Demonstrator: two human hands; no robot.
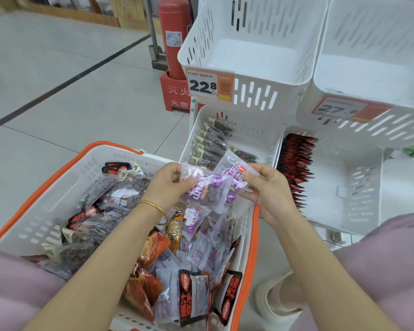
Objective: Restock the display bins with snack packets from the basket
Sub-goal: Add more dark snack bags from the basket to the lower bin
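While the left hand (171,185) and the right hand (270,194) each pinched an end of a small bunch of purple packets (213,189) just above the far corner of the basket (58,194), the step looked to be squaring them into a stack for a bin. Thumbs lay on top and fingers curled beneath, both hands closed on the film.

To do it well, the packets probably needed their printed faces turned one way and their edges levelled, since the dark packets (213,139) in the lower left bin (256,139) and the red-and-black packets (294,168) in the lower right bin (332,187) stood on edge in tidy rows.

The film looked thin, glossy and slippery, partly clear over lumpy contents, so a loose hold could let one slide out. The bins were stiff white plastic with slotted walls. The upper left bin (249,56), behind a price tag (209,86), showed its bare white floor and seemed a likely home.
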